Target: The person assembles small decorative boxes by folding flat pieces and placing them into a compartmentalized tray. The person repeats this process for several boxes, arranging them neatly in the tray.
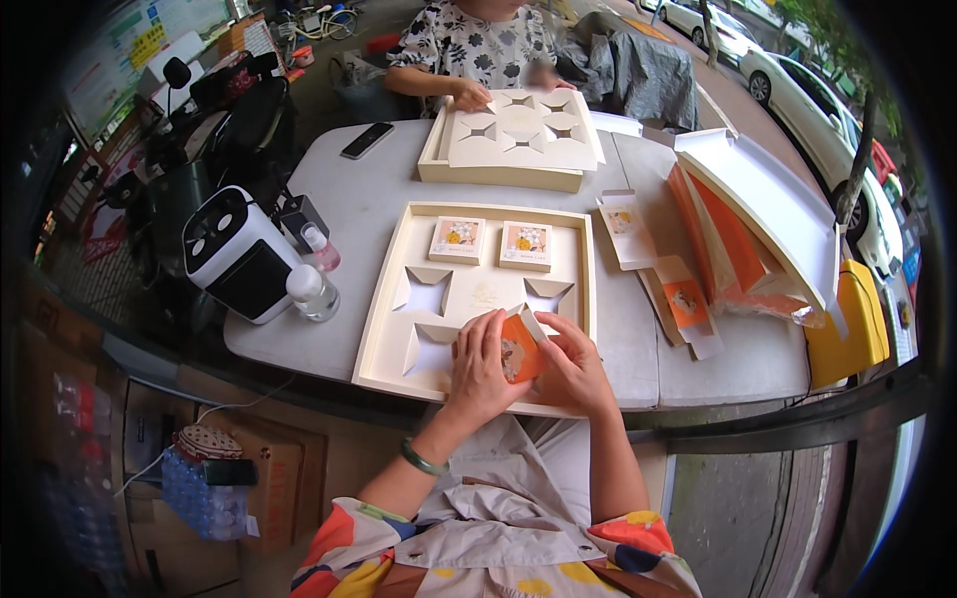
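Between my hands is a small orange carton (519, 351) with a floral print, held tilted over the near part of a cream gift box tray (397, 249). My left hand (480, 367) wraps its left side, fingers closed on it. My right hand (573, 366) grips its right side near a raised pale flap. Two small square flower-printed boxes, a left one (458, 240) and a right one (525, 245), sit in the tray's far slots. Several other cut-out slots show open flaps and hold nothing. My hands hide the near right of the tray.
Opposite, a person holds a cream slotted insert (523, 128) over another box (498, 177). Flat orange cartons (683, 303) and a stack of packaging (753, 224) lie at right. A white device (242, 255), small bottles (314, 292) and a phone (367, 141) stand or lie at left.
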`<state>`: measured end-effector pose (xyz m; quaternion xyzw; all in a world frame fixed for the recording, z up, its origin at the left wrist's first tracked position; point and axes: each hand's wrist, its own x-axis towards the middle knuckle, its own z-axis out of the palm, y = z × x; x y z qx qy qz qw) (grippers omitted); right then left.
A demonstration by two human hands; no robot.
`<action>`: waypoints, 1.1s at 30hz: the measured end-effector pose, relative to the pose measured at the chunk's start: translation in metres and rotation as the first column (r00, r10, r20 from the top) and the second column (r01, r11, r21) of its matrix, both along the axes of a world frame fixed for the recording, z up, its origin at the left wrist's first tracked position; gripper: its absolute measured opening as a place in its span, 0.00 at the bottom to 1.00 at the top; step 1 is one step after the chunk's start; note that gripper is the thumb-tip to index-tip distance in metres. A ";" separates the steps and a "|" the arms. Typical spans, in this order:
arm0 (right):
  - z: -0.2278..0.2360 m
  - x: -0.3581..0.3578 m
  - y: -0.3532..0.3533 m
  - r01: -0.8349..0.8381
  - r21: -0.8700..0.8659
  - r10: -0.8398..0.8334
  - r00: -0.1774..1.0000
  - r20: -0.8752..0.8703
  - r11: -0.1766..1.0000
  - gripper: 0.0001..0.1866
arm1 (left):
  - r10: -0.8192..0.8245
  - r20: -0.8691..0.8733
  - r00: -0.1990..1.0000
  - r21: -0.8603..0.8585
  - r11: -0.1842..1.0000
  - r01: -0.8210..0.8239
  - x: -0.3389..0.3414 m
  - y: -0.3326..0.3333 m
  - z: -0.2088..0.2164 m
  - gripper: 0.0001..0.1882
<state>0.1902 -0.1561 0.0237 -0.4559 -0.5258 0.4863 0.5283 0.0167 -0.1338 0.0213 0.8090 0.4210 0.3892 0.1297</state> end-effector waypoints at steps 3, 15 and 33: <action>-0.005 0.002 0.001 -0.013 0.007 0.013 1.000 -0.019 1.000 0.19 | -0.002 0.002 1.000 0.011 1.000 0.002 0.001 0.000 0.001 0.51; 0.007 -0.008 -0.002 0.012 0.220 -0.093 0.927 0.363 0.975 0.18 | 0.026 0.014 1.000 -0.023 0.999 -0.026 0.001 -0.001 0.002 0.51; 0.015 -0.011 -0.002 -0.166 0.098 0.080 0.813 0.577 0.981 0.29 | 0.053 0.042 0.998 -0.072 0.996 -0.050 0.001 0.001 -0.008 0.53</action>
